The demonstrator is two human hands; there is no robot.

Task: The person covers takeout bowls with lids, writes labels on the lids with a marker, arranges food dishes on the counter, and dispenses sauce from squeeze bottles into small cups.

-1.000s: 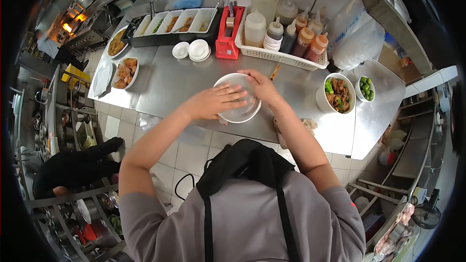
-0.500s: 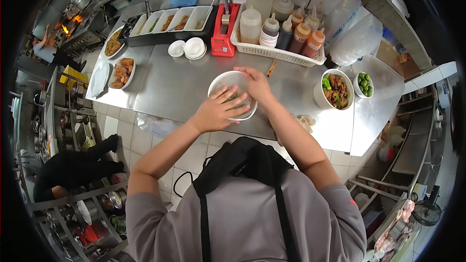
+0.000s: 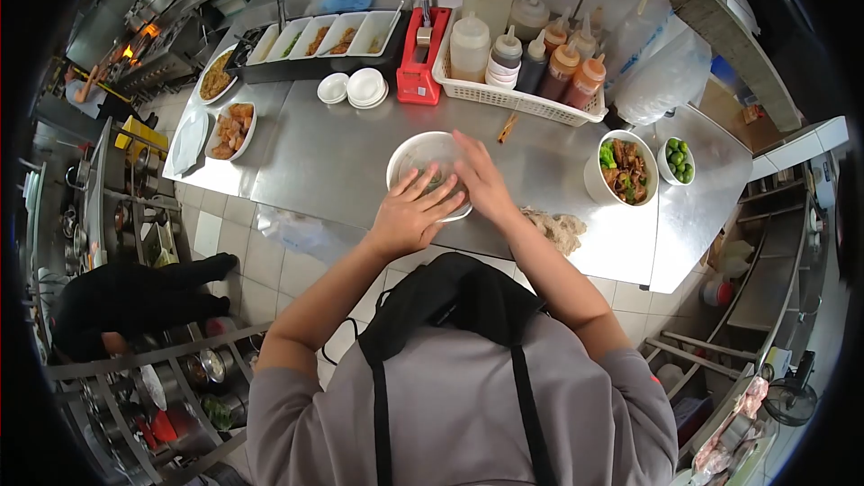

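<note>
A round white takeout bowl [image 3: 402, 158] stands near the front edge of the steel counter. A translucent lid seems to cover its top, though my hands hide much of it. My left hand [image 3: 416, 212] lies over the bowl's near side, fingers spread and stretched across the top. On the right side, my right hand [image 3: 483, 182] rests with straight fingers along the rim and over the top. Neither hand has its fingers wrapped round anything. A crumpled beige cloth [image 3: 558, 229] lies beside my right forearm.
To the right stand a bowl of meat and greens [image 3: 623, 171] and a bowl of green citrus [image 3: 676, 161]. Behind are a basket [image 3: 531, 105] of sauce bottles, a red tape dispenser [image 3: 421, 58], small white dishes [image 3: 366, 87] and topping trays [image 3: 369, 34]. Fried food [image 3: 232, 131] sits left.
My right hand has slid from the rim's far right edge further over the bowl's top, fingers straighter. My left hand has shifted slightly right and nearer to it.
</note>
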